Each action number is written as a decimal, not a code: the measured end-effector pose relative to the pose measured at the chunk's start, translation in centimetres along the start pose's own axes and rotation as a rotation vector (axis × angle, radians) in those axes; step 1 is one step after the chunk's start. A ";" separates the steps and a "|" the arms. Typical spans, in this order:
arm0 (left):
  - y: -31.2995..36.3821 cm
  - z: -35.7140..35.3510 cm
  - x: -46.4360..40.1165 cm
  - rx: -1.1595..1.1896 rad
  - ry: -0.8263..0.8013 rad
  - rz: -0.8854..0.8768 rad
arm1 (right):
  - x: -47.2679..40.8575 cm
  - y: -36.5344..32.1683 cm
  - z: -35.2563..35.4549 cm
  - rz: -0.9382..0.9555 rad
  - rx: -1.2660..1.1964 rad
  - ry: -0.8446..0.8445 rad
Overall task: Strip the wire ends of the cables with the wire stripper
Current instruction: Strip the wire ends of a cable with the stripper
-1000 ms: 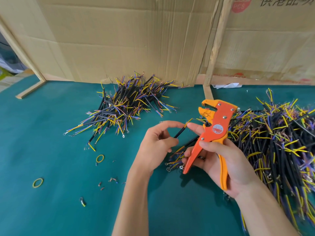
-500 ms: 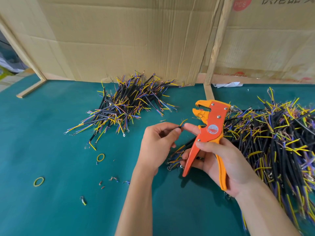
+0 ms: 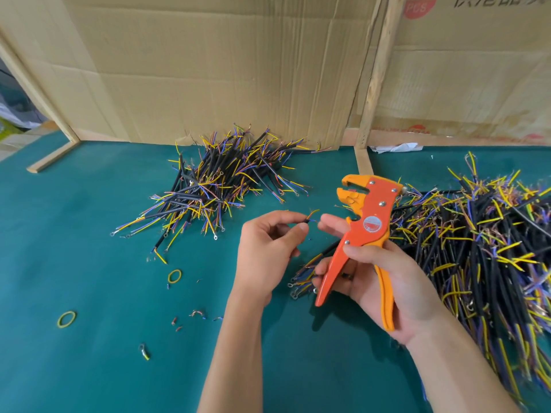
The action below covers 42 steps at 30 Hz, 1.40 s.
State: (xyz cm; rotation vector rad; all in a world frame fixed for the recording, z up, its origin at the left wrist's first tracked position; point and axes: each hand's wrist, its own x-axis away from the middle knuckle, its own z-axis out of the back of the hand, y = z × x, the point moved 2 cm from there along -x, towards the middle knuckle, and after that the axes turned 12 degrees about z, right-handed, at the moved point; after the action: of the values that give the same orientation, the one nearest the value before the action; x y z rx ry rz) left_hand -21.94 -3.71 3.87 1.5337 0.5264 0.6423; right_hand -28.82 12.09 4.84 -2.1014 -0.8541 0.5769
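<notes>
My left hand [image 3: 269, 248] pinches a short black cable [image 3: 310, 218] near its end, where thin yellow and blue wires stick out to the right. My right hand [image 3: 384, 278] grips the orange wire stripper [image 3: 362, 231] by its handles, jaws up and facing left, and its forefinger tip touches the cable's wire ends. The jaws stand a little above and right of the wires. A pile of black cables [image 3: 220, 180] lies on the green table [image 3: 89, 263] behind my left hand. A larger pile [image 3: 477, 239] spreads to the right.
Cardboard sheets [image 3: 238, 70] on wooden battens wall off the back of the table. Yellow rubber bands [image 3: 174, 276] [image 3: 66, 319] and small wire scraps [image 3: 196, 314] lie on the mat at the left. A crumpled white paper [image 3: 396, 148] lies at the back.
My left hand has drawn the cable down into its fingers, so less of it shows. The right hand with the stripper has shifted slightly left and down, its forefinger now at the wire ends.
</notes>
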 end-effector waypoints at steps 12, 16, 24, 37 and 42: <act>0.2 -0.3 0.0 -0.062 -0.045 -0.032 | -0.1 0.4 0.1 -0.022 0.040 -0.012; 0.1 -0.2 0.0 -0.055 -0.052 -0.025 | -0.1 0.4 0.2 -0.031 0.036 0.007; 0.1 0.4 0.0 -0.075 -0.082 -0.020 | 0.0 0.0 0.1 -0.065 0.053 -0.001; 0.0 0.7 -0.1 0.017 -0.024 -0.007 | 0.2 0.1 -0.5 -0.088 0.009 -0.090; -0.1 0.5 -0.2 0.075 0.046 -0.013 | 0.1 -0.4 0.4 -0.109 -0.002 0.006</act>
State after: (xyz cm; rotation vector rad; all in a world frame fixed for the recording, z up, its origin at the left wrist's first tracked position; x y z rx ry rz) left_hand -21.71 -4.23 3.79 1.5879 0.6005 0.6553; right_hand -29.18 12.52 4.88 -2.0435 -0.9594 0.5117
